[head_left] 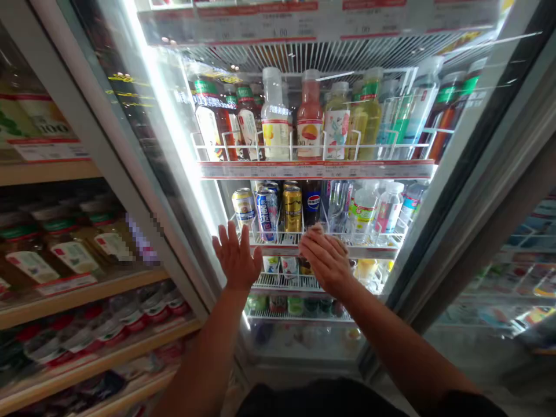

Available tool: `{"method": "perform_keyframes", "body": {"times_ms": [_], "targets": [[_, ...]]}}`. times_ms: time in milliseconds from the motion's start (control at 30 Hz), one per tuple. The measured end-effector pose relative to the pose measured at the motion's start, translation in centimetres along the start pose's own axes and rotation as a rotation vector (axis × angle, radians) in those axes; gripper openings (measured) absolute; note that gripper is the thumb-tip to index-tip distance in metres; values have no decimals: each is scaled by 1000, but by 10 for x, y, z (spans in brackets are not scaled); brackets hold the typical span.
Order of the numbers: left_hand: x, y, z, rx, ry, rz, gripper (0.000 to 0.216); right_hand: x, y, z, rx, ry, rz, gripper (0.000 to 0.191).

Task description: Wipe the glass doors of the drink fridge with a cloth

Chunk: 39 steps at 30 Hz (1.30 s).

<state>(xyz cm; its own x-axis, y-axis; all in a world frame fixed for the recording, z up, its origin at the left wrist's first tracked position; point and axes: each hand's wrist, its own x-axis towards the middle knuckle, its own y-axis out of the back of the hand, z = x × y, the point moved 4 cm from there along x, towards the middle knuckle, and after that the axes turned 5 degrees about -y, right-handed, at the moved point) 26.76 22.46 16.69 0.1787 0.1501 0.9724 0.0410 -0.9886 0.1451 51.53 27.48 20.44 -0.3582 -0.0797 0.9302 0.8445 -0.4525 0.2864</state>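
I face an open drinks fridge. My left hand (237, 259) is raised with fingers spread, open, in front of the left end of the can shelf (373, 251), holding nothing. My right hand (325, 259) reaches toward the same shelf's front rail, fingers stretched and together, palm down, nothing seen in it. Just above the hands stand a pale can (244, 207), a blue can (266, 213), a gold can (292, 208) and a dark Pepsi bottle (311, 202). Clear bottles (364, 209) fill the shelf's right side.
The upper shelf (317, 169) carries tall juice and tea bottles. Lower wire shelves (282, 282) hold more cans. The glass fridge door (143, 150) stands open at left, with shelves of bottles (73, 255) behind it. The fridge frame (469, 214) rises at right.
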Motion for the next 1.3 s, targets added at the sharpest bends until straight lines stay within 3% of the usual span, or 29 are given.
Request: {"method": "perform_keyframes", "body": {"times_ms": [67,167,267,467,533,733,933,1133,1300], "targets": [[-1,-1,-1,8,12,-5,67,9,4,3,6,0,7,71],[-5,-4,-4,-12,75,-17,66,38,15,19,-48,-93,153,74],[-7,-6,-6,-46,101,-15,66,42,6,14,-72,-145,212,71],[0,0,-1,-16,-5,6,70,-2,-37,-37,-4,83,-101,41],[-1,-1,-2,-27,4,-1,69,8,-33,-35,-6,67,-92,40],[-7,-5,-7,-39,118,-36,67,60,-27,-20,-76,-124,111,47],[-5,-3,-5,-18,87,-43,67,68,-52,-41,-79,1,-42,42],[-1,0,-3,14,24,-21,67,125,-47,-25,-93,-190,41,48],[-1,1,-2,36,16,-39,64,97,-71,-60,-108,42,-138,41]]}}
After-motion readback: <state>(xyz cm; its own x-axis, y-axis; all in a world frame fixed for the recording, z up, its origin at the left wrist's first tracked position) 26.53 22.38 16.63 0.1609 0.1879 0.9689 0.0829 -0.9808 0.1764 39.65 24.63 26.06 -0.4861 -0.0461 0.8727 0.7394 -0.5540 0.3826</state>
